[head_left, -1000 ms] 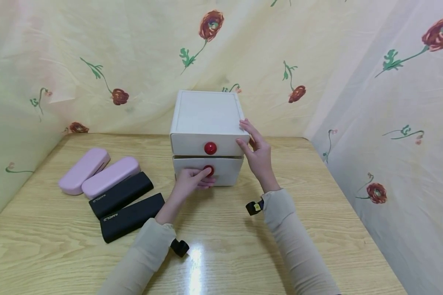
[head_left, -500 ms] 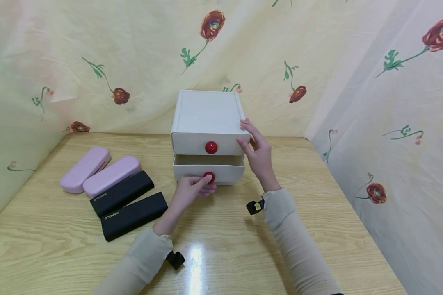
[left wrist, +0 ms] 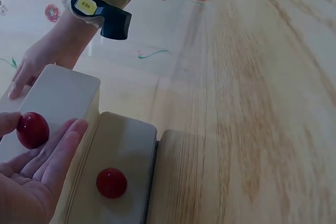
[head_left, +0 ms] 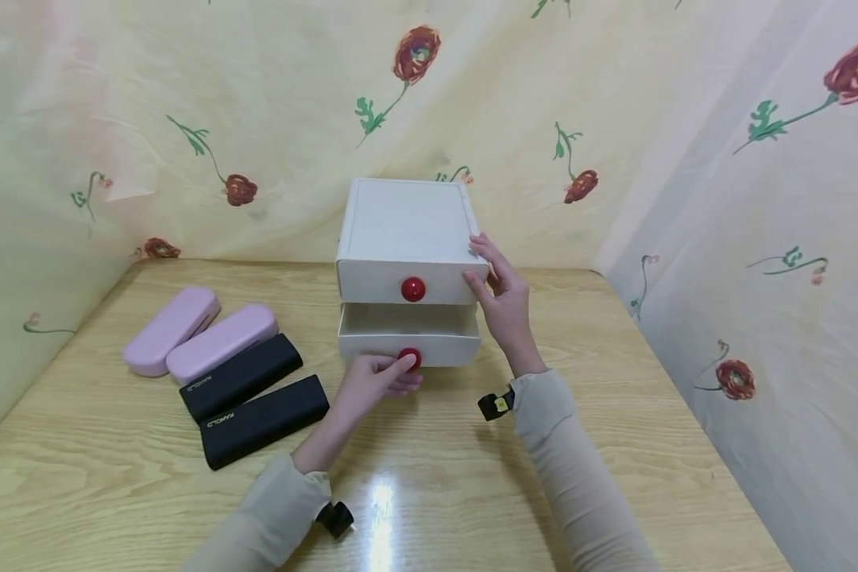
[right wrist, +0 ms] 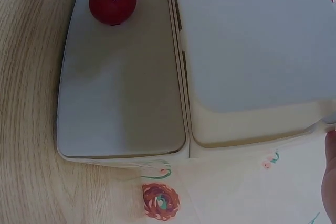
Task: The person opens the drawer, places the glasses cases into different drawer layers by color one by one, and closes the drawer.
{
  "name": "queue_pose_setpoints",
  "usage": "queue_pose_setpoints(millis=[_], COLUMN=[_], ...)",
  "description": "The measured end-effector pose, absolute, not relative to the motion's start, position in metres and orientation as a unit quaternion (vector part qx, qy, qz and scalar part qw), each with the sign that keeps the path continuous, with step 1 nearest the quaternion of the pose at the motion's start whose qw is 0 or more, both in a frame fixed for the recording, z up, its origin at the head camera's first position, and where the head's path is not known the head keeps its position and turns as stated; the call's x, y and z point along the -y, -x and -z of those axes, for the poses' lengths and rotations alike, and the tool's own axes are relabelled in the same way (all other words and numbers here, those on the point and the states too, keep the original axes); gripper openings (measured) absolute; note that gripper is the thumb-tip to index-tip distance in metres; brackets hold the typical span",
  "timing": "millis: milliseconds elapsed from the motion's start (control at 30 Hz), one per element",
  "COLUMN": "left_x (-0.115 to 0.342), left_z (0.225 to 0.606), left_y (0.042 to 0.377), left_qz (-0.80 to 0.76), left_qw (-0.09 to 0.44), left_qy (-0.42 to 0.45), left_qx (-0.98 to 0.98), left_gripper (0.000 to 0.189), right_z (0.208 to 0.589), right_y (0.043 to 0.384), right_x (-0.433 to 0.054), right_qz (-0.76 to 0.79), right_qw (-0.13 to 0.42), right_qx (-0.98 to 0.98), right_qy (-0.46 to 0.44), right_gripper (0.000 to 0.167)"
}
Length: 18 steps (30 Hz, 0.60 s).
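A white drawer unit (head_left: 411, 218) with red knobs stands at the back of the table. My left hand (head_left: 375, 383) pinches the round knob (head_left: 411, 359) of a pulled-out drawer (head_left: 361, 345), whose inside looks bare where it shows. The left wrist view has this knob between thumb and fingers, with another drawer front (left wrist: 123, 145) beside the table surface. At the unit's upper right corner, my right hand (head_left: 504, 306) holds on, thumb on the front and fingers along the side edge. The right wrist view catches only a bit of that hand, near the pulled-out drawer (right wrist: 257, 40).
On the wooden table (head_left: 543, 477), left of the unit, lie two pink cases (head_left: 171, 330) and two black cases (head_left: 264, 421), close together and slanted. A flowered cloth (head_left: 293, 119) hangs behind and at the sides.
My left hand has drawn the drawer out toward me, from a narrow gap to a wide opening. The right hand keeps its hold on the unit's corner.
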<state>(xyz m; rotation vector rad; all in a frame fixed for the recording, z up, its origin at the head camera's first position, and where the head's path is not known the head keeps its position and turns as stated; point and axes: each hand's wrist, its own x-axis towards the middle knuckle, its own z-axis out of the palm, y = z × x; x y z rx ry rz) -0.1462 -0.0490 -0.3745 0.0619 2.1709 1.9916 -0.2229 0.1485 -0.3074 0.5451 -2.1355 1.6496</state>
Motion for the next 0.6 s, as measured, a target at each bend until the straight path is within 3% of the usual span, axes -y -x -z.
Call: queue_pose_setpoints(millis=[300, 600], left_x=[0.053, 0.055], left_z=[0.375, 0.373], left_y=[0.140, 0.134], left_qz=[-0.667, -0.657], left_qw=[0.116, 0.117], left_qy=[-0.033, -0.055], left_qx=[-0.735, -0.743], left_gripper=[0.042, 0.040], right_z=[0.326, 0.324], right_y=[0.239, 0.240], right_x=[-0.153, -0.157], right_qz=[-0.578, -0.595], right_qw=[0.214, 0.198], right_qx=[0.757, 0.749], right_qy=[-0.215, -0.213], right_gripper=[0.042, 0.040])
